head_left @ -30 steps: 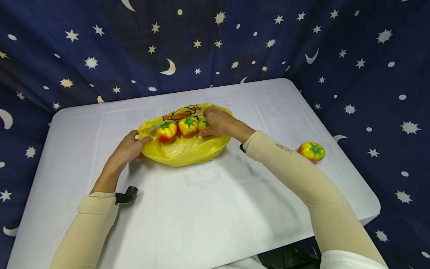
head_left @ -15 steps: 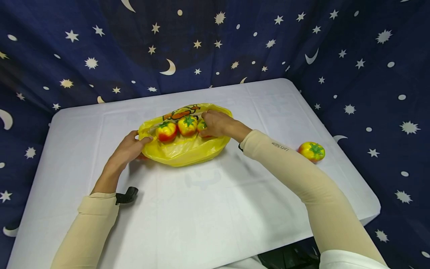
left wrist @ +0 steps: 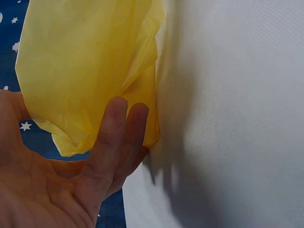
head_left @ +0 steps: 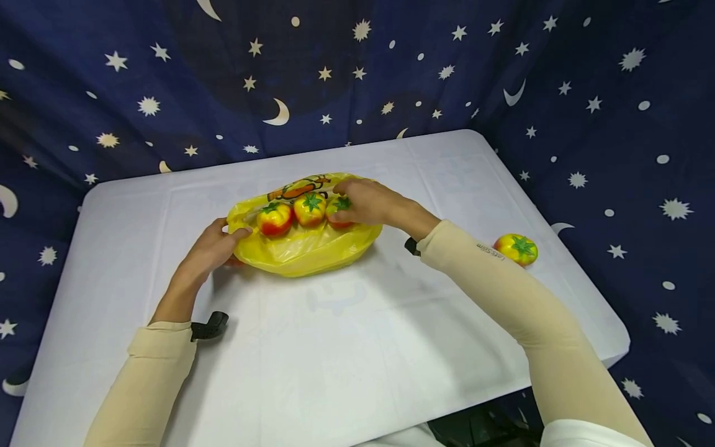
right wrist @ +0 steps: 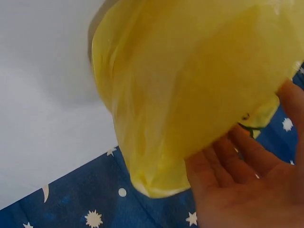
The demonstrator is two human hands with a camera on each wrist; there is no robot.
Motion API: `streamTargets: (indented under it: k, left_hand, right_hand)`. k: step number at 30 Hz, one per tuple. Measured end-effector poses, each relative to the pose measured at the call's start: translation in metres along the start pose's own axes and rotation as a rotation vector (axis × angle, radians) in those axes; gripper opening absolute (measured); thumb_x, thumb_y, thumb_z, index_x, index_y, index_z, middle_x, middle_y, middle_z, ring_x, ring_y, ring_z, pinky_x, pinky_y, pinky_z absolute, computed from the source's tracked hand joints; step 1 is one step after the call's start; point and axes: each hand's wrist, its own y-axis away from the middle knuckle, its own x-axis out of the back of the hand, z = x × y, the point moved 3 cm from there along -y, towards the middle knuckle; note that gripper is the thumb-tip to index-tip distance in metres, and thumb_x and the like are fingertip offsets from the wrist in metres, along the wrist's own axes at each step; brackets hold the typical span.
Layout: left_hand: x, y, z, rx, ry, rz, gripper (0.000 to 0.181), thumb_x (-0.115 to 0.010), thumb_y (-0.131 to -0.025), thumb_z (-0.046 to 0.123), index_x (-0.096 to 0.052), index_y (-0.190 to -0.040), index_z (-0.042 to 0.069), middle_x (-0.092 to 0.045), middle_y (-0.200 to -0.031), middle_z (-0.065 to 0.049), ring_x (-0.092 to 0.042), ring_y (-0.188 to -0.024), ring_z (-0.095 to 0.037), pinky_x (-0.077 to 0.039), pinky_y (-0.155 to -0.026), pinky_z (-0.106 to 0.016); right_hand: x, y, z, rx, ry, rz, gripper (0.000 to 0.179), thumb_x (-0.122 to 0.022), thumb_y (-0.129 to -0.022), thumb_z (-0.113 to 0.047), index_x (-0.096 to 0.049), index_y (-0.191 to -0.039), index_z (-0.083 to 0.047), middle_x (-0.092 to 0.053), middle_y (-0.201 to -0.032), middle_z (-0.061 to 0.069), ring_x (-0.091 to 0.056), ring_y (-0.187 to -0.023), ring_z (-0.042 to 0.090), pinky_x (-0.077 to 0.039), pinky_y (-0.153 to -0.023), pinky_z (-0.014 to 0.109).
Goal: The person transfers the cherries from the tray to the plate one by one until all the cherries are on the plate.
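A yellow plastic bag [head_left: 301, 254] lies mouth open on the table, with an orange cartoon print on its far inner side. Inside are a red-and-yellow toy tomato [head_left: 275, 220], a second toy tomato [head_left: 310, 211] and a third toy tomato [head_left: 341, 210], each with a green leafy top. My left hand [head_left: 215, 245] holds the bag's left rim between thumb and fingers. My right hand [head_left: 371, 202] reaches into the right side, its thumb and fingers about the third tomato, which they partly hide. In the right wrist view the bag [right wrist: 190, 80] covers the fingertips.
Another toy tomato [head_left: 516, 249] sits at the right of the white-covered table [head_left: 335, 372], just beyond the right sleeve. Something red-orange [head_left: 234, 261] peeks out under the left hand. A dark blue star-patterned curtain [head_left: 223, 74] stands behind and to the right.
My right hand and forearm have shifted slightly to the right, and more of the third tomato shows. The left hand and the bag stay nearly as they were.
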Motion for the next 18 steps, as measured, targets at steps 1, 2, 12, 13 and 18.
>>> streamTargets:
  k: [1, 2, 12, 13, 18]
  left_hand:
    - [0.000, 0.000, 0.000, 0.000, 0.004, -0.001, 0.081, -0.046, -0.091, 0.048, -0.008, -0.146, 0.002, -0.042, -0.127, -0.021, -0.057, -0.086, -0.027, -0.050, -0.080, -0.040]
    - [0.000, 0.000, -0.001, 0.000, 0.006, -0.001, 0.082, -0.046, -0.091, 0.048, -0.008, -0.146, 0.002, -0.042, -0.127, -0.022, -0.058, -0.084, -0.026, -0.050, -0.079, -0.040]
    - [0.000, 0.000, -0.001, -0.006, 0.004, -0.008, 0.083, -0.045, -0.091, 0.049, -0.006, -0.146, 0.001, -0.045, -0.126, -0.021, -0.057, -0.087, -0.026, -0.051, -0.079, -0.039]
    - [0.000, 0.000, -0.001, -0.007, -0.004, -0.006, 0.083, -0.045, -0.091, 0.049, -0.006, -0.146, 0.000, -0.045, -0.126, -0.021, -0.056, -0.088, -0.025, -0.050, -0.079, -0.039]
    - [-0.001, 0.000, 0.000, -0.014, 0.008, -0.005, 0.082, -0.046, -0.091, 0.047, -0.007, -0.146, 0.000, -0.045, -0.124, -0.022, -0.058, -0.085, -0.026, -0.051, -0.078, -0.040]
  right_hand:
    - [0.002, 0.003, 0.000, 0.007, -0.014, 0.009, 0.071, -0.059, -0.082, -0.055, -0.043, -0.137, -0.012, -0.042, -0.138, 0.002, -0.037, -0.127, 0.021, -0.026, -0.107, 0.040]
    - [0.004, 0.006, 0.001, 0.014, -0.032, 0.021, 0.070, -0.060, -0.082, -0.054, -0.044, -0.136, -0.013, -0.044, -0.137, 0.001, -0.038, -0.126, 0.021, -0.028, -0.106, 0.040]
    - [0.019, 0.032, 0.018, 0.036, -0.109, 0.117, 0.070, -0.058, -0.080, -0.059, -0.046, -0.134, -0.016, -0.049, -0.130, 0.000, -0.045, -0.117, 0.017, -0.036, -0.100, 0.037]
    - [0.020, 0.034, 0.020, 0.036, -0.109, 0.122, 0.070, -0.058, -0.081, -0.059, -0.046, -0.134, -0.015, -0.049, -0.131, 0.001, -0.044, -0.118, 0.018, -0.036, -0.100, 0.038]
    - [0.021, 0.045, 0.030, 0.039, -0.105, 0.143, 0.068, -0.057, -0.082, -0.057, -0.046, -0.134, -0.014, -0.048, -0.132, 0.002, -0.043, -0.120, 0.020, -0.036, -0.100, 0.041]
